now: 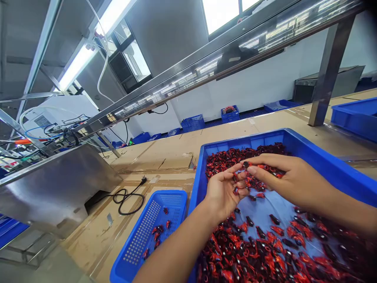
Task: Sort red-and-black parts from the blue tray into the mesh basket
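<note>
Over a large blue bin (316, 148), my two hands meet at their fingertips. My right hand (275, 171) pinches a small red and black part (246, 164) between thumb and fingers. Palm up, my left hand (224, 190) has its fingers curled, with a few more small red and black parts (236, 191) among them. Its fingertips reach the part in the right hand. Many loose red and black pieces (250, 255) lie heaped in the bin, around a bare patch of its floor. What kind of parts they are, I cannot make out.
Left of the bin, a blue perforated basket (129, 245) holds several of the same parts. A black cable with a plug (122, 202) lies on the cardboard-covered table (165, 151). A metal post (332, 70) and another blue bin (353, 116) stand right; a steel box (61, 188) stands left.
</note>
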A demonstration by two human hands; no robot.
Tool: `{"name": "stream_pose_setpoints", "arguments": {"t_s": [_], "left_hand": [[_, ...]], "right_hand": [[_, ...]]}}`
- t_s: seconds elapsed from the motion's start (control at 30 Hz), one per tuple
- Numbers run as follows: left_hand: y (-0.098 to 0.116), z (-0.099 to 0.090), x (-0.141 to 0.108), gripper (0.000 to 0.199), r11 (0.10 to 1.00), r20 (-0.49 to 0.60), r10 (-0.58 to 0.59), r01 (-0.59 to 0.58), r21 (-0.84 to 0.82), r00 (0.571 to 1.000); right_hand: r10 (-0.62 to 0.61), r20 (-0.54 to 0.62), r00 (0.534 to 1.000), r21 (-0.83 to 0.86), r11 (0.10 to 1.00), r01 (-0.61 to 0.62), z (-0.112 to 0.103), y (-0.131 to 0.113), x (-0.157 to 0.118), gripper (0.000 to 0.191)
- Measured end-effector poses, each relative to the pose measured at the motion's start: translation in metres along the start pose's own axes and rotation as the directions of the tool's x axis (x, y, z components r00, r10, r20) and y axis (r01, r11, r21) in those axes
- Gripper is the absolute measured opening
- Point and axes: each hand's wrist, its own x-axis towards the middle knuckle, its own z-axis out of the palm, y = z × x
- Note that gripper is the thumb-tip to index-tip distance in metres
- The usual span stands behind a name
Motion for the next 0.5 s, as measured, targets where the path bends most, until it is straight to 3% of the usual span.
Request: {"name": "stream_pose_setpoints", "arguments": {"t_s": [0.07, 0.13, 0.23, 0.37, 0.43, 0.5], "left_hand": [[-0.002, -0.002, 0.002, 0.038, 0.977, 0.090, 0.122, -0.136, 0.165, 0.988], [-0.005, -0.003, 0.002, 0.041, 0.881, 0.216, 0.258, -0.321, 0.348, 0.942], [-0.010, -0.004, -0.001, 0.041, 0.614, 0.410, 0.418, -0.584, 0.531, 0.811], [-0.013, -0.001, -0.011, 0.038, 0.257, 0.556, 0.562, -0.769, 0.586, 0.612], [-0.014, 0.000, -0.014, 0.040, 0.144, 0.601, 0.591, -0.804, 0.578, 0.538], [-0.014, 0.001, -0.017, 0.043, 0.099, 0.615, 0.593, -0.805, 0.584, 0.519]], "right_hand": [[0.213, 0.025, 0.977, 0.133, 0.968, -0.214, -0.004, -0.002, 0.001, 0.048], [0.352, 0.042, 0.935, 0.264, 0.899, -0.350, -0.007, -0.004, 0.002, 0.063], [0.363, 0.004, 0.932, 0.367, 0.866, -0.339, -0.008, -0.006, 0.003, 0.071], [0.361, 0.037, 0.932, 0.434, 0.834, -0.340, -0.004, -0.009, 0.003, 0.059], [0.408, 0.118, 0.905, 0.543, 0.737, -0.403, -0.001, -0.010, 0.002, 0.048], [0.458, 0.259, 0.850, 0.649, 0.569, -0.505, 0.003, -0.011, 0.000, 0.040]]}}
